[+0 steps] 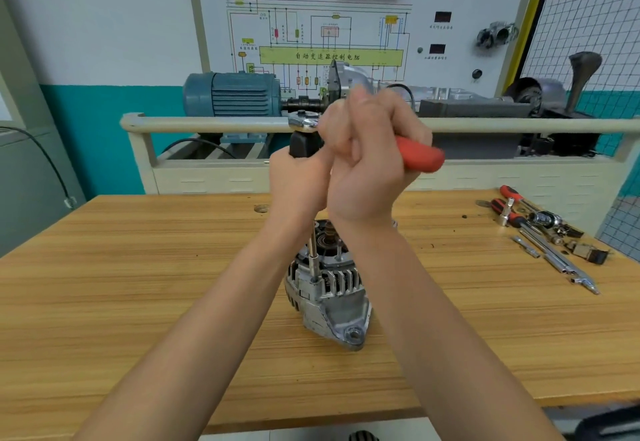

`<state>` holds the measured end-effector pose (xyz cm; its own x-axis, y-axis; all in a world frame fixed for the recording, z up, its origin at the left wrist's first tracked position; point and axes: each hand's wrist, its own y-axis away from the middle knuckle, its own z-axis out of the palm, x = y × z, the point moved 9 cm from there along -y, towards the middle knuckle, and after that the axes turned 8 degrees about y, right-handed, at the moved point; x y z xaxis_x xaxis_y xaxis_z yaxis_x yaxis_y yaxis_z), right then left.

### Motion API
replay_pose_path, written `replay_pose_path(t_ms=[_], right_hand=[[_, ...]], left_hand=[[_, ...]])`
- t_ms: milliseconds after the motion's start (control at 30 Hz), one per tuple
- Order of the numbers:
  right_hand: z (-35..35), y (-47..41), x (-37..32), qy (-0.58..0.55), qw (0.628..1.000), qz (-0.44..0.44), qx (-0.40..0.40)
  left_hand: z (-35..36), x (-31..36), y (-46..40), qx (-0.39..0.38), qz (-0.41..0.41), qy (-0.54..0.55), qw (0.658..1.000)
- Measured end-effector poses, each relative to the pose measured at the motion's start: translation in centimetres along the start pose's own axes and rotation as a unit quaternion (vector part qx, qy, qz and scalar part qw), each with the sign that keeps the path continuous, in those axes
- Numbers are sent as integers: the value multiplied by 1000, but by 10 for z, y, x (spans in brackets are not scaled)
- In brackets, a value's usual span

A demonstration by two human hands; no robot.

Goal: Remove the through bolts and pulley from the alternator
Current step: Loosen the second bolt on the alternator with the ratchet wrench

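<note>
The alternator [327, 288] stands on end on the table [138, 284] so your extension bar [313, 260] can drop straight onto a through bolt. Well above the alternator, your left hand [298, 177] wraps the black grip, steadying it, while your right hand [367, 163] is closed round the ratchet's [304, 120] red handle [420, 155], ready to swing

Wall diagram board [346, 7]: yellow-green bar [330, 56] across the wiring diagram carries black Chinese characters, "自动变速器控制电脑". Smaller captions under the two dark display windows [442, 17], beside the diagram's parts, and on the sketches along the board's top edge: too small to read.
</note>
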<state>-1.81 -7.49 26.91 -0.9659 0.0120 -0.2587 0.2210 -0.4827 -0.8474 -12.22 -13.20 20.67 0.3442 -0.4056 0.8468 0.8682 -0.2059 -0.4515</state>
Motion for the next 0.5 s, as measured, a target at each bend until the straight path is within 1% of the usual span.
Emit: replay_pose_path(t_ms=[33,67,133,233,300,333,367,400,467,500], right_hand=[[-1,-5,4,-33,999,31,-5],[-2,-10,10,-73,995,67,-15],[-5,-20,26,-166,972,161,-29],[-15,-22,54,-296,908,296,20],[-17,-22,68,-359,866,344,57],[-19,-22,71,-368,859,349,72],[-21,-21,71,-362,863,344,80],[-22,-21,68,-346,874,332,78],[-20,-21,56,-294,912,282,44],[-16,-20,45,-256,936,241,18]], left_hand=[[1,-3,0,-20,-25,25,999],[4,-6,0,-56,-49,52,996],[10,-7,1,-137,-80,101,982],[19,-7,5,-239,-120,147,952],[27,-7,10,-276,-146,154,938],[27,-8,10,-268,-150,147,940],[25,-10,8,-244,-148,134,949],[22,-11,5,-212,-139,118,960],[14,-10,2,-143,-111,96,979],[10,-10,1,-107,-99,89,985]])
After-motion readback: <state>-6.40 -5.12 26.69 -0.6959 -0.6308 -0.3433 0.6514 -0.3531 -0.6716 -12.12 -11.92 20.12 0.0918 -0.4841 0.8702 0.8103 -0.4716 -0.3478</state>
